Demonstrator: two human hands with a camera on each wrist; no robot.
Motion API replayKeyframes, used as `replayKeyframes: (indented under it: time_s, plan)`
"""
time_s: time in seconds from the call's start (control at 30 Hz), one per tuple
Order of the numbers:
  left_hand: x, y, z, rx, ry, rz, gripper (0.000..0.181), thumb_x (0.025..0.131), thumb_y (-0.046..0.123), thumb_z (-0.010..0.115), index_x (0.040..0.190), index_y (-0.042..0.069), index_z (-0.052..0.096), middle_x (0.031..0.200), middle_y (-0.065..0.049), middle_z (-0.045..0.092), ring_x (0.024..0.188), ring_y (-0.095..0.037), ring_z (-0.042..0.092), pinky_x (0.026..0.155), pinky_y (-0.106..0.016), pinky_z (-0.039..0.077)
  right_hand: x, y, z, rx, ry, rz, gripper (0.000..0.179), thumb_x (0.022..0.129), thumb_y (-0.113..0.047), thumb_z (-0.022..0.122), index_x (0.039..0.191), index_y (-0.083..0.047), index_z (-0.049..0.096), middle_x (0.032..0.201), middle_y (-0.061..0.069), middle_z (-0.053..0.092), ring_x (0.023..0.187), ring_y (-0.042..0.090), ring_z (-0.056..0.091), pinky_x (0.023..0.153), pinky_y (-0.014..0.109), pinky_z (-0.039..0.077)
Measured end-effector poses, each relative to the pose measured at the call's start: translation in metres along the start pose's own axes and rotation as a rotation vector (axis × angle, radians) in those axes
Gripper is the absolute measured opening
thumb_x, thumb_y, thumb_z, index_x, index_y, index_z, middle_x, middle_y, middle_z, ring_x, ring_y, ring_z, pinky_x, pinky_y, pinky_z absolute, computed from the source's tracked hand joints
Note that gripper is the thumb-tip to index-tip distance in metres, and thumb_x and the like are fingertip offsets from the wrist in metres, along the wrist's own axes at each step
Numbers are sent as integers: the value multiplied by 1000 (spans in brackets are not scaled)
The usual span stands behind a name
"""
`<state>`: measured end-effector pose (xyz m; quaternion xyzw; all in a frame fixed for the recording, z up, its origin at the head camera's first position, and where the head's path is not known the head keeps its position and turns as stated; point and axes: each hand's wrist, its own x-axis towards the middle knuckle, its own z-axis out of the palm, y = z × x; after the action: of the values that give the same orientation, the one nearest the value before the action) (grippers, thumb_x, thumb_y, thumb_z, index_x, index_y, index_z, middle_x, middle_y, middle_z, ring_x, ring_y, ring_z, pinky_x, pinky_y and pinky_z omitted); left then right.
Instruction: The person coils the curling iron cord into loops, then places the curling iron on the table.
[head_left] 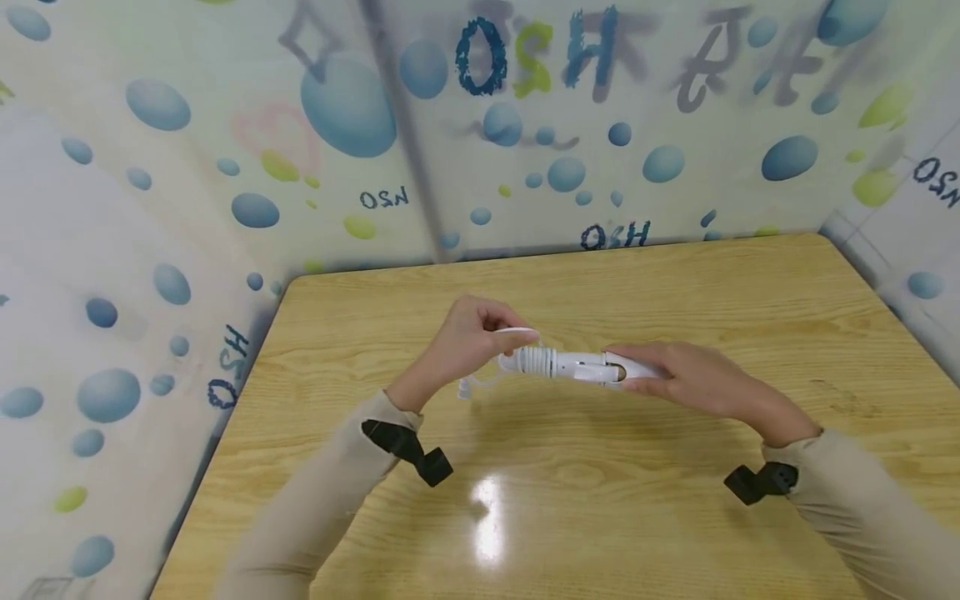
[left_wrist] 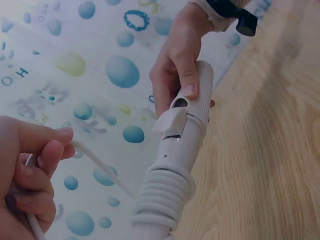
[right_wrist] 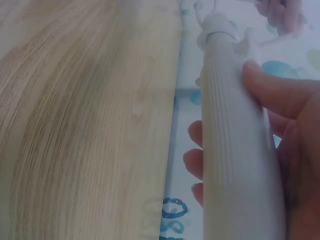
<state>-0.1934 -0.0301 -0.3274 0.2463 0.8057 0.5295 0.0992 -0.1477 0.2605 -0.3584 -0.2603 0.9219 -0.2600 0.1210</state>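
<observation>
A white curling iron (head_left: pixel 588 367) is held level above the table, its power cord (head_left: pixel 537 362) wound in several turns round one end. My right hand (head_left: pixel 693 377) grips the ribbed handle (right_wrist: pixel 225 125), thumb along one side and fingers round the other. In the left wrist view a small lever (left_wrist: pixel 171 121) stands out near that thumb. My left hand (head_left: pixel 480 337) pinches a loose length of the cord between thumb and fingers, just off the wound end. The plug (head_left: pixel 464 388) hangs below the left hand.
The wooden table (head_left: pixel 562 500) spreads beneath both hands, with a bright light reflection at its front. A wall covering (head_left: pixel 465 183) printed with blue and green drops rises along the back and left edges. Dark straps (head_left: pixel 405 446) circle both sleeved wrists.
</observation>
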Motion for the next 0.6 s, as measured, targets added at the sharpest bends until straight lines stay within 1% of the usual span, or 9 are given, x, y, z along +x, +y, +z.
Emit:
replayKeyframes:
  time_s: [0.07, 0.23, 0.3, 0.4, 0.43, 0.5, 0.6]
  plan:
    - [2, 1, 4, -5, 33, 2, 12, 82, 19, 71, 80, 8, 73, 61, -8, 61, 57, -35, 54, 44, -27, 34, 2, -2, 2, -22, -2, -8, 55, 91, -44, 52, 136, -15, 46, 114, 7, 59, 80, 15, 52, 63, 32, 39]
    - [7, 1, 11, -25, 93, 6, 12, 81, 18, 71, 80, 6, 73, 62, -4, 62, 58, -22, 58, 46, -28, 38, 6, -8, 6, -63, -36, -33, 54, 90, -43, 54, 136, -15, 47, 99, 1, 59, 70, 12, 48, 57, 29, 38]
    - [7, 1, 13, -34, 104, 6, 11, 81, 16, 71, 79, 5, 73, 62, -5, 62, 57, -24, 58, 46, -28, 37, 7, -9, 7, -75, -39, -28, 53, 91, -40, 55, 136, -15, 46, 96, 0, 58, 68, 11, 47, 56, 29, 37]
    - [6, 2, 17, -33, 92, 6, 11, 81, 15, 71, 79, 5, 73, 62, -6, 61, 57, -29, 57, 45, -27, 37, 9, -10, 7, -100, -29, -8, 52, 91, -34, 57, 137, -15, 45, 93, 0, 57, 66, 12, 46, 54, 28, 36]
    - [6, 2, 17, -27, 82, 9, 11, 82, 15, 71, 79, 5, 73, 62, -7, 62, 58, -31, 56, 45, -27, 36, 9, -10, 7, -109, -25, -4, 51, 91, -33, 58, 137, -15, 45, 93, 1, 56, 65, 12, 45, 53, 28, 36]
    - [8, 2, 17, 3, 73, 28, 11, 82, 15, 70, 80, 5, 73, 63, -7, 62, 57, -30, 57, 46, -26, 39, 9, -10, 6, -129, -14, -4, 51, 90, -34, 58, 137, -15, 46, 93, 1, 57, 65, 11, 45, 52, 28, 35]
    - [11, 3, 13, 98, 93, 68, 10, 82, 14, 70, 78, 5, 72, 61, -5, 62, 54, -22, 56, 49, -26, 42, 8, -10, 7, -185, -5, -30, 53, 90, -43, 54, 135, -17, 48, 93, 0, 57, 62, 9, 44, 51, 26, 34]
